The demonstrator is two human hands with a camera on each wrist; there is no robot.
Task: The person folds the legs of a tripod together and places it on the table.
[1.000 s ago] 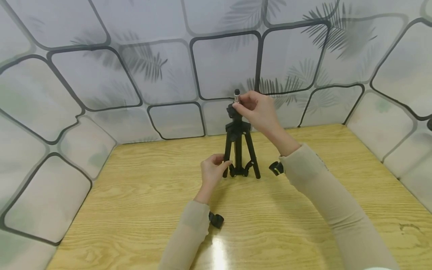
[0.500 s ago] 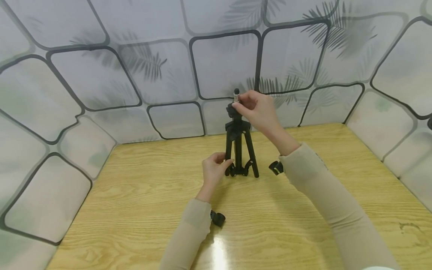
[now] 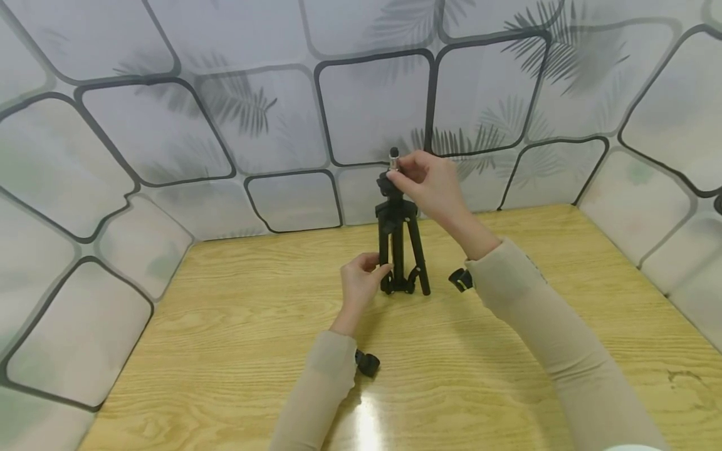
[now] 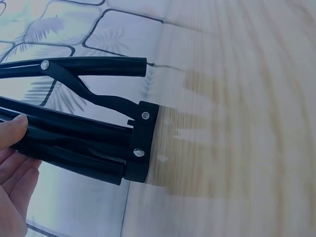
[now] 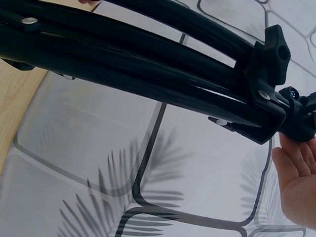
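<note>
A small black tripod [image 3: 398, 241] stands upright on the wooden table, close to the back wall. My left hand [image 3: 360, 283] pinches its left leg low down between thumb and fingers. In the left wrist view that leg [image 4: 84, 160] lies close along the centre column, while another leg [image 4: 108, 66] is spread out on its brace [image 4: 94, 94]. My right hand [image 3: 431, 185] pinches the tripod's top, just under a silver post [image 3: 394, 161] with a black tip. The right wrist view shows a black knob [image 5: 276, 54] near the head, with my fingers right below the head.
The yellow wood-grain table [image 3: 237, 351] spreads in front of the tripod. Patterned cloth walls [image 3: 372, 113] stand behind and at both sides. A black device [image 3: 368, 363] sticks out from the left cuff, and another [image 3: 460, 280] from the right cuff.
My left hand has moved slightly right, bringing the tripod's left leg inward against the column. The right leg's foot has shifted a little left. My right hand stays at the top.
</note>
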